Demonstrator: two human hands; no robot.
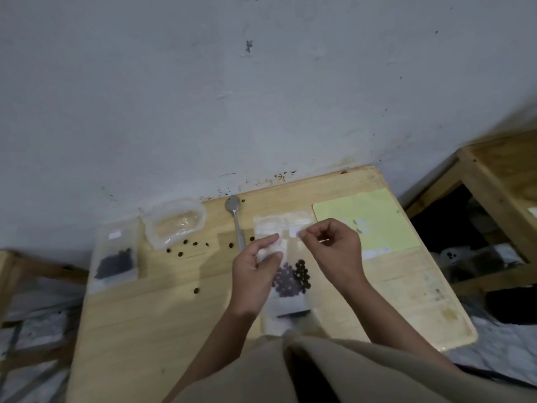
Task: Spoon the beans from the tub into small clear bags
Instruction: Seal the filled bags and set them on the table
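A small clear bag (287, 286) with dark beans in its lower half hangs above the wooden table (145, 315). My left hand (255, 274) pinches its upper left edge. My right hand (334, 248) pinches the top right corner by a white label. The clear plastic tub (174, 222) lies at the back left and looks almost empty. A metal spoon (236, 219) rests on the table beside it, bowl toward the wall. Several loose beans (186, 247) are scattered in front of the tub. A filled bag (116, 257) lies flat at the far left.
Empty clear bags (283, 221) lie behind my hands. A pale yellow sheet (369, 219) covers the table's back right. The wall (261, 97) runs close behind the table. A wooden shelf frame (488, 181) stands to the right and another wooden frame (29, 269) to the left.
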